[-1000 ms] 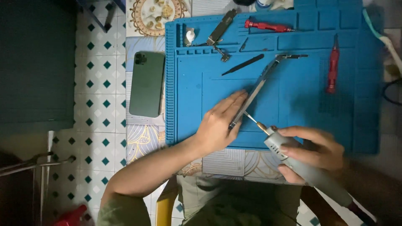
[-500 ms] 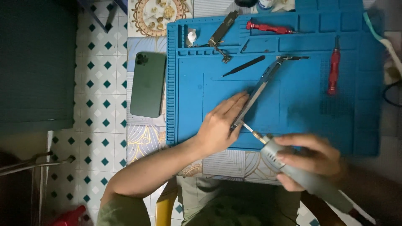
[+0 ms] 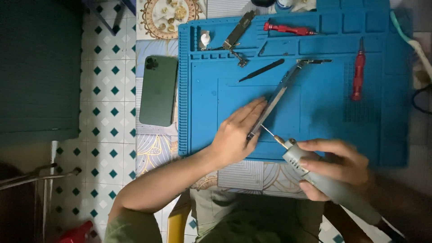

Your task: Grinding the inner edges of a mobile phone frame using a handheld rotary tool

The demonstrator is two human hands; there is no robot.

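Over the last second the grey driver (image 3: 330, 180) has crept in along its own line: its thin bit, which stood a little off from the strip's near end, now meets it right by the left fingertips. The left hand (image 3: 236, 135) has hardly moved. Judging by that, the fine work at this end of the strip is under way rather than being lined up.

The left hand lies flat and open, fingers pressing the near end of the strip (image 3: 276, 96) to the blue mat (image 3: 315, 135). The right hand (image 3: 335, 166) is closed around the driver's barrel, held low and slanted.

The strip is a long, narrow metal piece, pale and slightly shiny, lying diagonally across the middle of the mat on the worktop, with a dark, thin tail bent off at its far end. I cannot tell what the bit touches.
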